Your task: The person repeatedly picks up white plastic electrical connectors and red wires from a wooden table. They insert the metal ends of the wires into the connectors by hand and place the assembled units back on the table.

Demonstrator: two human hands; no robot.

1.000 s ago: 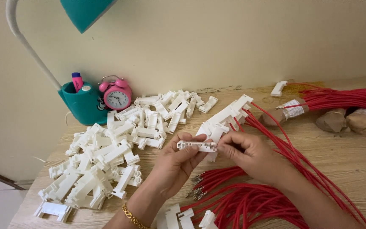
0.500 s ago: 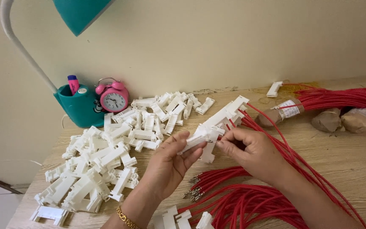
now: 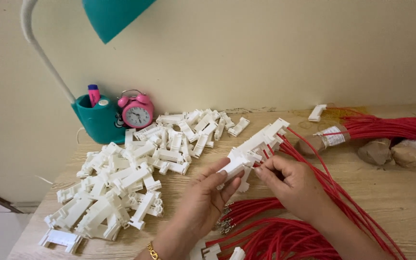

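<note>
Left hand pinching a white plastic connector housing, right hand closed on a red wire at it (fingertips meeting), heap of white housings left, red wire bundle near.

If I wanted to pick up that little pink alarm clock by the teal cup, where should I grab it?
Probably by the thin metal handle arched over the two bells of the small pink alarm clock, coming straight down from above. It stands upright against the wall, with the teal lamp-base cup close on one side and white plastic connector pieces in front, so only the top looks free.
</note>
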